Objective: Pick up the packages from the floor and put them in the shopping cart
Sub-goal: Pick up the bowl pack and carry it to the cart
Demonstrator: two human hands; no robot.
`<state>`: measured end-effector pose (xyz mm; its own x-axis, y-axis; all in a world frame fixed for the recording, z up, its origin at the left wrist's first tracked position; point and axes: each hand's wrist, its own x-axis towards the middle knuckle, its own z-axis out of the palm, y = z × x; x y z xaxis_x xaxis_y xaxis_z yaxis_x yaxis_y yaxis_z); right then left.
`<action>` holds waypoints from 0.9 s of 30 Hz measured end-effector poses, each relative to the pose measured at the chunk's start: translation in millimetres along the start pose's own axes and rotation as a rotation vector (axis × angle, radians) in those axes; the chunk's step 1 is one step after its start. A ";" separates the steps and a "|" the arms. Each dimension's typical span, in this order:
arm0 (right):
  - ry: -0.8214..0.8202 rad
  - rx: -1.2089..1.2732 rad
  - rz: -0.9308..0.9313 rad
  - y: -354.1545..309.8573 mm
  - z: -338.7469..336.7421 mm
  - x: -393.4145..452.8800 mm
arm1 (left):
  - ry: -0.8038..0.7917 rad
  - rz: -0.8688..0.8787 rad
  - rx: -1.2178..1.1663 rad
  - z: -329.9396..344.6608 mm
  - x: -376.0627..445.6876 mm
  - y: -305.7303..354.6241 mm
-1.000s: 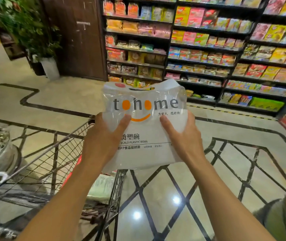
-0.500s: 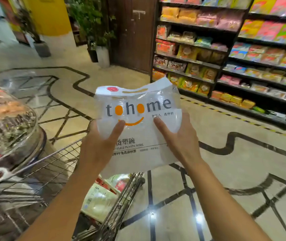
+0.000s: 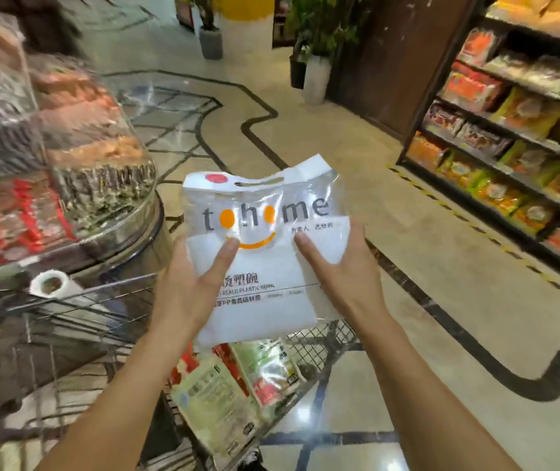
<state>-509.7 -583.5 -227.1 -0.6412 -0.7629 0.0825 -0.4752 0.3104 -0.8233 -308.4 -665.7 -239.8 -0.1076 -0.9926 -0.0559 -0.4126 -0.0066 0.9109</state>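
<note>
A clear and white plastic-bowl package (image 3: 265,253) printed "tohome" with an orange smile is held upright between both hands, above the wire shopping cart (image 3: 322,341). My left hand (image 3: 193,283) grips its left side, thumb across the front. My right hand (image 3: 336,266) grips its right side the same way. Inside the cart, below the held package, lie a green and white package (image 3: 214,399) and a red and clear one (image 3: 268,372). The lower edge of the held package sits just over the cart's rim.
A round glass-covered food display (image 3: 78,185) stands close on the left, touching the cart's side. Snack shelves (image 3: 516,137) line the right. Potted plants (image 3: 316,62) and a brown door stand at the back. Glossy tiled floor (image 3: 441,300) lies open to the right.
The view has swung left, so the shelves slid right and the display counter came closer. The package, still held by both hands, now sits over the cart where other packages show.
</note>
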 end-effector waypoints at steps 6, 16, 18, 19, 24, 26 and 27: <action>-0.188 -0.081 -0.010 26.8 73.2 46.3 | 0.070 -0.206 -0.029 12.7 34.7 -63.9; -0.518 -0.158 0.137 129.1 202.4 38.8 | 0.194 -0.718 -0.180 58.0 34.3 -204.0; -0.579 -0.173 0.184 152.4 227.8 35.8 | 0.233 -0.804 -0.181 68.5 37.4 -229.3; -0.608 -0.185 0.199 165.3 240.5 35.3 | 0.242 -0.838 -0.174 73.3 40.6 -243.1; -0.698 -0.182 0.263 212.3 277.5 31.7 | 0.229 -0.937 -0.160 95.5 46.9 -293.6; -0.720 -0.186 0.248 221.3 289.2 34.0 | 0.262 -0.933 -0.147 101.2 47.3 -307.3; -0.723 -0.191 0.249 224.3 295.1 34.9 | 0.286 -0.932 -0.146 102.4 47.6 -313.1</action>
<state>-460.9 -707.8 -574.7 -0.2229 -0.8172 -0.5315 -0.5060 0.5630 -0.6534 -276.9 -698.5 -569.5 0.4351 -0.5745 -0.6933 -0.1035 -0.7968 0.5953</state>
